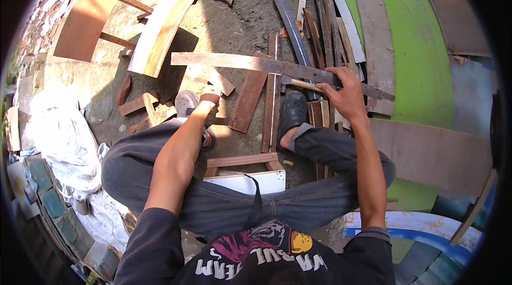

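Head view, right grip (346,93) on plank (261,64) edge

Open ground (237,29) lies beyond the long wooden plank (234,62), between the sunlit board (173,23) and the timber strips (324,23). Forward of the left hand (210,96), the plank bars direct passage; at the right hand (345,93), the hammer (303,84) and timber strips restrict access

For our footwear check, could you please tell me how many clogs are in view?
2: a grey, perforated clog at left, partly behind the bare left forearm, and a dark, perforated clog farther right. Others may be hidden.
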The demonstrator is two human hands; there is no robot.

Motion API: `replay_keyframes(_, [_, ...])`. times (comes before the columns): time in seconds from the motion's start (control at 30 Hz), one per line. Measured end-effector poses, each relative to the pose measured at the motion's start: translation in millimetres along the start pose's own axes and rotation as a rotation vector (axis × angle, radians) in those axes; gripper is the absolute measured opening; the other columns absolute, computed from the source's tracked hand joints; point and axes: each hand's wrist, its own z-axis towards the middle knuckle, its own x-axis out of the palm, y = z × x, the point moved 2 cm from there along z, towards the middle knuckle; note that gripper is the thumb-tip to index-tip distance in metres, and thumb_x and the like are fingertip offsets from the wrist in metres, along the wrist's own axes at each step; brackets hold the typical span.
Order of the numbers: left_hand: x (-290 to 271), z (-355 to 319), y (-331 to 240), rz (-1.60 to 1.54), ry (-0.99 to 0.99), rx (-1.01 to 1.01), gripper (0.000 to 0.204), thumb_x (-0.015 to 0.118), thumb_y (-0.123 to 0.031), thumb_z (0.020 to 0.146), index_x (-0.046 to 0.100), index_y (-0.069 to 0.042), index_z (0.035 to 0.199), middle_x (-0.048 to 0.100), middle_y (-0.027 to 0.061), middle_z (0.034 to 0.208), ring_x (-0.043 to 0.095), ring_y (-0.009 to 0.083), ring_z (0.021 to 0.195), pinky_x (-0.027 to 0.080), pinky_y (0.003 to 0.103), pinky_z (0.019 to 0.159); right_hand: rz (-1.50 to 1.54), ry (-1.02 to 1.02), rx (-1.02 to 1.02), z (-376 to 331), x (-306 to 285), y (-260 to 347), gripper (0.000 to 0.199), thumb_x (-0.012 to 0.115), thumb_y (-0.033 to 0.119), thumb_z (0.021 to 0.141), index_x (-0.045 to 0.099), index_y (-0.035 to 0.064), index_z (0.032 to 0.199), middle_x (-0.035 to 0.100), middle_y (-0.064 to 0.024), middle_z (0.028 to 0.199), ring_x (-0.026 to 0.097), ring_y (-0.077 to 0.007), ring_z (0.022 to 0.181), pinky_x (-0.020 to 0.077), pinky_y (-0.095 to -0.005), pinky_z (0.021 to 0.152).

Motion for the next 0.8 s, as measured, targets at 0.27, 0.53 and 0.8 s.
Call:
replay_keyframes(0.27, [-23.6, 55.0, 53.3, 0.125, -0.114, 0.255, 0.037, 0.063, -0.036, 0.088, 0.067, -0.001, 0.079, 0.068, 0.0159, 0.075, 0.063, 0.0281, 0.067, 0.048, 0.038, 0.067, 0.000, 0.095, -0.074, 27.2, -1.4, 2.5, 0.041, 0.080, 0.028, 0.075, 0.067, 0.0018, 0.103, 0.066, -0.0155, 0.100, 0.061, -0.0349, 0.096, 0.0452, -0.0422, 0.086])
replay_keyframes(0.53, [46.5, -1.2, 3.7, 0.463, -0.105, 0.024, 0.044, 0.066, -0.044, 0.086, 0.071, -0.002, 0.098, 0.069, 0.0177, 0.112, 0.064, 0.0354, 0.106, 0.050, 0.043, 0.088, -0.075, 0.133, 0.212, 41.6, 61.7, -58.5, 0.044, 0.079, 0.035, 0.075, 0.070, 0.0005, 0.101, 0.068, -0.0177, 0.098, 0.063, -0.0355, 0.096, 0.0456, -0.0435, 0.088])
replay_keyframes(0.8, [128.1, -39.8, 10.5, 0.617, -0.190, -0.014, 0.078, 0.068, -0.052, 0.081, 0.046, 0.003, 0.132, 0.046, 0.0247, 0.136, 0.041, 0.0385, 0.131, 0.038, 0.049, 0.105, -0.066, 0.059, 0.310, 44.9, 48.0, -64.6, 0.040, 0.080, 0.031, 0.074, 0.070, -0.0007, 0.098, 0.068, -0.0203, 0.095, 0.066, -0.0364, 0.089, 0.0496, -0.0423, 0.082])
